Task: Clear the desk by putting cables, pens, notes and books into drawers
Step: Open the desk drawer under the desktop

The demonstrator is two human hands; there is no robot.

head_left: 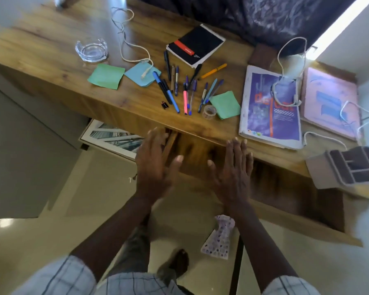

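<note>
Over the near edge of the table (51, 45), left hand (155, 162) and right hand (232, 171), both spread flat with straight fingers, gripping nothing, slightly blurred. Below and to the right of them, a wooden drawer (307, 222) standing open under the table, its inside dark and streaked, contents impossible to tell. At the far right edge, above that drawer, a grey organiser (353, 167) with several compartments, shadowed inside, contents not discernible. Far left on the table, a clear glass dish (91, 50). In the middle, a fan of loose pens (179, 88), an orange pen (213, 71) a little apart, just beside a black notebook (195, 45) with a red band. Left of the pens, a green note pad (107, 76) and a blue note pad (134, 74), with the plug end of a white cable (145, 72) lying on the blue one. Right of the pens, another green pad (226, 104), next to a clear tape roll (209, 111). Near the pen tips, a small black stick (164, 104). Further right, a purple book (264, 116) and a pink book (328, 103) side by side, a second white cable (296, 101) looped across both. On the floor under the table, a framed picture (113, 135); near the right forearm, a patterned pouch (219, 237).
</note>
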